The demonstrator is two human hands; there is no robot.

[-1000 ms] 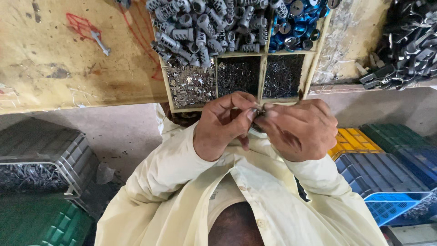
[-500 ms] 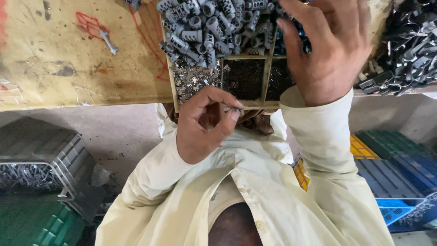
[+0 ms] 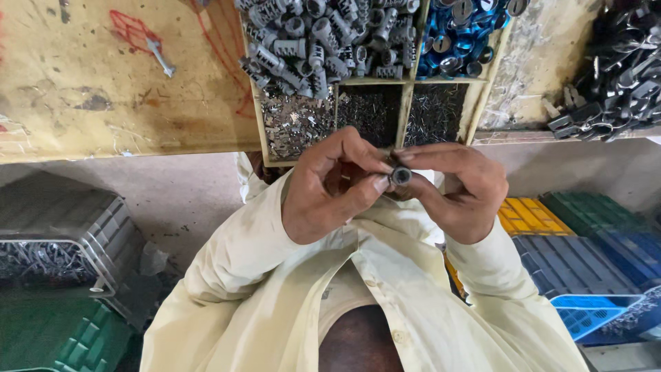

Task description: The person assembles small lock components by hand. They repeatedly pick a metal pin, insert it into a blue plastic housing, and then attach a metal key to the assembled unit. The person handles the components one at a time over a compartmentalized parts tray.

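My left hand (image 3: 330, 189) and my right hand (image 3: 458, 189) meet in front of my chest, just below the front edge of a wooden divided tray (image 3: 406, 114). Between their fingertips they pinch a small grey cylindrical part (image 3: 400, 176), its round open end facing the camera. Both thumbs and forefingers close on it. Both sleeves are pale yellow. The tray's far compartments hold a heap of grey ribbed cylinders (image 3: 313, 41) and blue rings (image 3: 458, 34); its near compartments hold small metal pieces (image 3: 292, 124) and thin dark pins (image 3: 441, 110).
A worn yellow workbench (image 3: 103, 89) with red marks and a small metal piece (image 3: 162, 58) spreads left. Dark metal parts (image 3: 620, 76) are piled at right. Below stand grey (image 3: 58, 234) and green crates (image 3: 55, 334) on the left, and yellow (image 3: 533, 213), green and blue crates (image 3: 585, 262) on the right.
My right hand, which had reached up over the tray's far compartments, has come back down to my left hand. Both hands now pinch the grey cylindrical part together.
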